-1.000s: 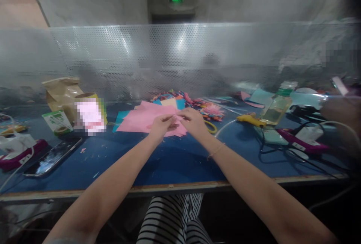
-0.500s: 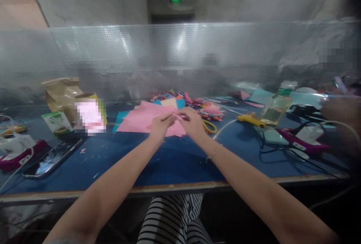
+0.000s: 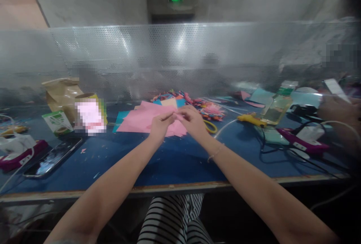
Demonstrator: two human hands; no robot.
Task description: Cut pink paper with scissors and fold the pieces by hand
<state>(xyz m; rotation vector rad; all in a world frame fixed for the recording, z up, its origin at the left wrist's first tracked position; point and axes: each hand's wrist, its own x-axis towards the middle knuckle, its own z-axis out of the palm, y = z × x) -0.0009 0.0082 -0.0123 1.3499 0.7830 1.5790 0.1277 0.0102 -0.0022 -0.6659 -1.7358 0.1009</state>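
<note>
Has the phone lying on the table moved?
No. The phone lies as before, with the same slant and same gap from the table edge.

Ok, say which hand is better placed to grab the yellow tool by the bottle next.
The right hand, most likely: the yellow tool lies to its right, whereas the left hand would have to reach past it. Both seem to pinch a small pink piece, so the right would first let go.
</note>
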